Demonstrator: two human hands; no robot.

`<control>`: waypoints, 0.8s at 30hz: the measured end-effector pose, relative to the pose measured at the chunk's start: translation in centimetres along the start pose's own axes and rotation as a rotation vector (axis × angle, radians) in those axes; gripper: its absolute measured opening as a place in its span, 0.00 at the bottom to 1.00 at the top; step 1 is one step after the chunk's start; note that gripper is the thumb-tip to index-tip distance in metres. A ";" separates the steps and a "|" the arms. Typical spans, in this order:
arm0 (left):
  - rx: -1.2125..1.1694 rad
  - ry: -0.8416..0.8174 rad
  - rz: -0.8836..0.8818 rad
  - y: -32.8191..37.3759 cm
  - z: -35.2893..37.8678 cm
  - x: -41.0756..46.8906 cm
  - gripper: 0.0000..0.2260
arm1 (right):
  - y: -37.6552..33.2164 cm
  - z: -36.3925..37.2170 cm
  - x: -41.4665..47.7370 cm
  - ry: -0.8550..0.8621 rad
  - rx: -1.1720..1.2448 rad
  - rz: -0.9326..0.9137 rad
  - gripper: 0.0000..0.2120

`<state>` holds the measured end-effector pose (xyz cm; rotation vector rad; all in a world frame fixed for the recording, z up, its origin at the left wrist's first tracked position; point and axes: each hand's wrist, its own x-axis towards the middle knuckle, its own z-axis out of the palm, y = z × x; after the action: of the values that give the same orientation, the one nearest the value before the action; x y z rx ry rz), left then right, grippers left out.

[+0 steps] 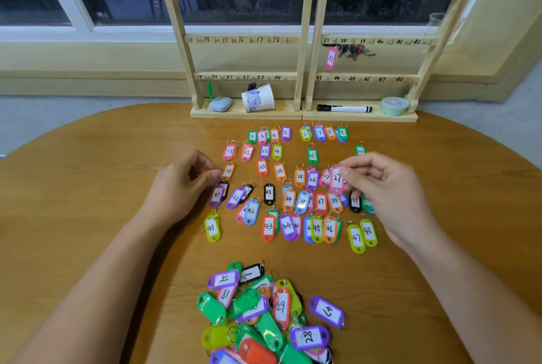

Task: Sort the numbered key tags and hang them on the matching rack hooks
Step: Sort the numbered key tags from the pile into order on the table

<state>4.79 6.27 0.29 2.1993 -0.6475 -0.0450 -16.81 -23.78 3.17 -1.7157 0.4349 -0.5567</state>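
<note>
— "Unsorted tags (264, 313) lay heaped nearest on the table (88, 187). And the hands?"
— "Right hand (387, 187) pinched pink tag 27 (336, 180) above the sorted rows (279, 171); left hand (181, 184) curled beside tag 31 (217, 195), its grip unclear."

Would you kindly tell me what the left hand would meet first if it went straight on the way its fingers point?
Most likely the orange tag 21, right at the fingertips of the left hand; whether they already touch it is unclear.
</note>
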 end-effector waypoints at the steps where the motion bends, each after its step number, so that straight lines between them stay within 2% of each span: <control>1: -0.009 0.012 0.005 0.2 0.0 -0.1 0.06 | -0.2 -0.3 0.6 0.010 -0.018 0.000 0.04; 10: 0.014 -0.040 0.072 1.7 1.0 -1.2 0.04 | 0.2 -0.3 6.0 0.002 -0.241 0.078 0.06; 18: -0.008 -0.073 0.101 2.0 1.1 -1.7 0.05 | 0.8 1.3 6.6 -0.028 -0.491 0.145 0.06; 24: 0.004 -0.075 0.120 2.5 1.2 -2.0 0.05 | 0.7 1.6 6.1 -0.012 -0.682 0.057 0.07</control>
<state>1.67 5.07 0.93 2.1668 -0.8214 -0.0642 -10.91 -26.14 3.03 -2.3428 0.7186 -0.3726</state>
